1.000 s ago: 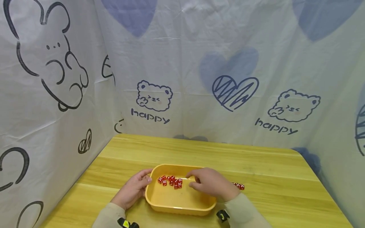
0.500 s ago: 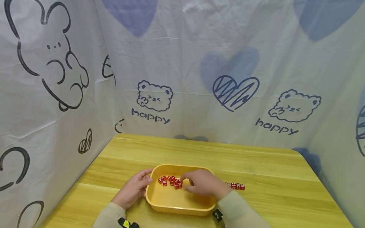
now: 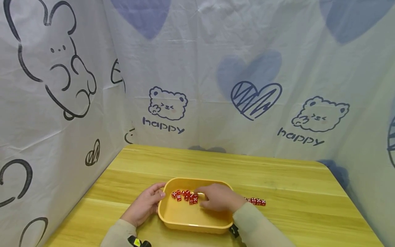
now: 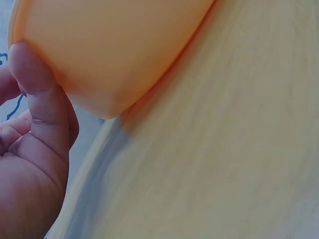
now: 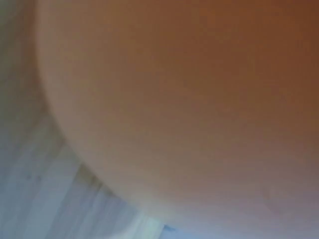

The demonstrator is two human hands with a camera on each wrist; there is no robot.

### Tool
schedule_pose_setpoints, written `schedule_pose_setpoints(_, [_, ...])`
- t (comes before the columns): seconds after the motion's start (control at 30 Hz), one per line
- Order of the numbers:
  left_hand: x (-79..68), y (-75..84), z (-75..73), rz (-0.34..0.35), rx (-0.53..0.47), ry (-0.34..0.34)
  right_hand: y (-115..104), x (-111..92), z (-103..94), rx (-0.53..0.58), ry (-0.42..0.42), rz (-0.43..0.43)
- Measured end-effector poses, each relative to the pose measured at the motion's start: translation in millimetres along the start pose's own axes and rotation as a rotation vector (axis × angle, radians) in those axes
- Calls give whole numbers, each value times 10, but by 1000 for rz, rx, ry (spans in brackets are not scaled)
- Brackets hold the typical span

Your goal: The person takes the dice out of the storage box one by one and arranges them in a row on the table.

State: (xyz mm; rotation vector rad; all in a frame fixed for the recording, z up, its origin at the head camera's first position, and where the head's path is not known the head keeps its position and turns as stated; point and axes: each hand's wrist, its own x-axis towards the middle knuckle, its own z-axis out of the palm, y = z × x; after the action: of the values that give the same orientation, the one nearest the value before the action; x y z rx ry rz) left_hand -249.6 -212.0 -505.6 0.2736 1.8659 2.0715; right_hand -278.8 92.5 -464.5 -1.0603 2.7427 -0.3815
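Observation:
A yellow plastic tray (image 3: 197, 227) sits on the table, with several red dice (image 3: 186, 196) grouped in its left and middle part. My left hand (image 3: 145, 204) grips the tray's left wall, thumb on the near side; the left wrist view shows the thumb (image 4: 35, 74) against the tray's orange-looking wall (image 4: 124, 45). My right hand (image 3: 219, 198) reaches inside from the right. Its index fingertip is at the rightmost dice, and the thumb stands apart from it, with a gap between. Its other fingers are hidden. The right wrist view is filled by a blurred tray wall (image 5: 174, 99).
A row of red dice (image 3: 256, 201) lies on the wooden table (image 3: 293, 192) to the right of the tray, partly hidden by the right hand. Printed white cloth (image 3: 210, 120) hangs behind and at both sides of the table.
My right hand has moved left inside the tray, up to the rightmost dice, uncovering more of the row on the table. My left hand stays on the tray wall.

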Motion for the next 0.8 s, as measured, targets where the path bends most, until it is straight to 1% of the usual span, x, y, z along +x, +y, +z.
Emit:
schedule_pose_setpoints(0.27, [3,-1,14,-12,2,11,61,19,56,21,-34,19])
schedule_pose_setpoints(0.53, [-4,4,14,-11,3,8,66,26,77,44,-70,-20])
schedule_pose_setpoints(0.8, [-12,12,18,-6,-2,2,39,20,62,27,-39,-51])
